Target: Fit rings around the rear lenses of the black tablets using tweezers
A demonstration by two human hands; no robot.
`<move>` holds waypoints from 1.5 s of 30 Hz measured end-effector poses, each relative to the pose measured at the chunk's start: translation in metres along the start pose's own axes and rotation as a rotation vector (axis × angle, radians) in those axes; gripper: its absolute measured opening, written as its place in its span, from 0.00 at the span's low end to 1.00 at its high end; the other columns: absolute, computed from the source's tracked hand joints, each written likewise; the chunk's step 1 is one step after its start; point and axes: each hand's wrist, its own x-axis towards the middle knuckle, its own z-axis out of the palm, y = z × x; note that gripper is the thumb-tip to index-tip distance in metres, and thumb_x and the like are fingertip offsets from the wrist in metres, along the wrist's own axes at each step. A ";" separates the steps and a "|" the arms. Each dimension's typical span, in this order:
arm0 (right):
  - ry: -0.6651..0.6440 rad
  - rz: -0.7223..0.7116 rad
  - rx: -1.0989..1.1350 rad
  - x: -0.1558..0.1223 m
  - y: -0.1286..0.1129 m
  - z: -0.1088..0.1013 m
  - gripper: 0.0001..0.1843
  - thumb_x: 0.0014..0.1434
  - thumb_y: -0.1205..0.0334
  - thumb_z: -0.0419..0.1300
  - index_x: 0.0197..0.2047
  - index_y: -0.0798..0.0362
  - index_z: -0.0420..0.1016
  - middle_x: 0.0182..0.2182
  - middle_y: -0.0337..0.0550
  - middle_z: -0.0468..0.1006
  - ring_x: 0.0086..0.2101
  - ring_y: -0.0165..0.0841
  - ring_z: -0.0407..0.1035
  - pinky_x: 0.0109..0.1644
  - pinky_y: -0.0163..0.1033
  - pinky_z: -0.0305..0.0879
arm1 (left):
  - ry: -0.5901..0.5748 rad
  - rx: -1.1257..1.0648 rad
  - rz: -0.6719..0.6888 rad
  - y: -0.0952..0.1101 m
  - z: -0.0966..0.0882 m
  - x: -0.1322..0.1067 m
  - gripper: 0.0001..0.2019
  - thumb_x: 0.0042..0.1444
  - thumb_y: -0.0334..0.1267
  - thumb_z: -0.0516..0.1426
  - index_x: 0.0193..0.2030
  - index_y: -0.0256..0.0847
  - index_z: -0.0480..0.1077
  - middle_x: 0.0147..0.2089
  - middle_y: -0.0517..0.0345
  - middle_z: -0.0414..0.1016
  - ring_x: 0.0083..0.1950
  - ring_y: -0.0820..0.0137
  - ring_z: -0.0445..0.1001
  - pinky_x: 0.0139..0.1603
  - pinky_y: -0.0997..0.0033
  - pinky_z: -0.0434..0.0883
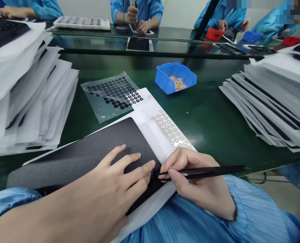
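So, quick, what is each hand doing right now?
Left hand: open, fingers flat on the black panel.
Right hand: closed on black tweezers, tips at the panel's edge.

A panel [89, 152] lies near on the table [210, 118], with the left hand [114, 189] flat on it and the right hand [198, 182], holding tweezers [205, 171], at its right edge. Just beyond is a strip of rings [171, 130], a bag [111, 94] far left of it and a bin [175, 76] far right. A left stack [25, 91] and a right stack [274, 101] flank them
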 end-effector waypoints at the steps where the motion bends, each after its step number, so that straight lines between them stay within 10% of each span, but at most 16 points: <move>1: 0.002 -0.003 -0.001 -0.001 0.001 0.001 0.10 0.51 0.76 0.58 0.26 0.53 0.64 0.25 0.37 0.75 0.26 0.29 0.74 0.29 0.33 0.71 | 0.000 -0.007 -0.005 0.000 0.000 0.000 0.23 0.60 0.49 0.50 0.61 0.48 0.63 0.62 0.62 0.65 0.60 0.56 0.63 0.67 0.49 0.41; 14: 0.121 -0.093 -0.114 -0.007 0.002 0.009 0.09 0.51 0.75 0.59 0.25 0.53 0.65 0.25 0.39 0.77 0.24 0.29 0.74 0.29 0.35 0.72 | 0.016 0.001 -0.031 0.004 0.000 0.001 0.20 0.58 0.42 0.52 0.58 0.49 0.66 0.60 0.59 0.68 0.56 0.57 0.68 0.67 0.45 0.40; 28: 0.222 0.026 0.016 -0.015 0.008 0.019 0.09 0.56 0.73 0.59 0.27 0.52 0.65 0.26 0.37 0.76 0.26 0.30 0.75 0.30 0.36 0.75 | 0.044 0.028 0.036 0.000 0.005 -0.002 0.34 0.45 0.55 0.59 0.60 0.46 0.64 0.61 0.56 0.67 0.58 0.52 0.65 0.67 0.47 0.31; 45: 0.148 0.020 0.169 -0.014 0.013 0.013 0.08 0.55 0.75 0.59 0.28 0.54 0.68 0.27 0.39 0.75 0.25 0.30 0.74 0.28 0.36 0.76 | 0.086 0.096 -0.020 0.009 -0.007 0.001 0.22 0.57 0.53 0.54 0.55 0.48 0.69 0.52 0.60 0.75 0.49 0.61 0.72 0.68 0.53 0.45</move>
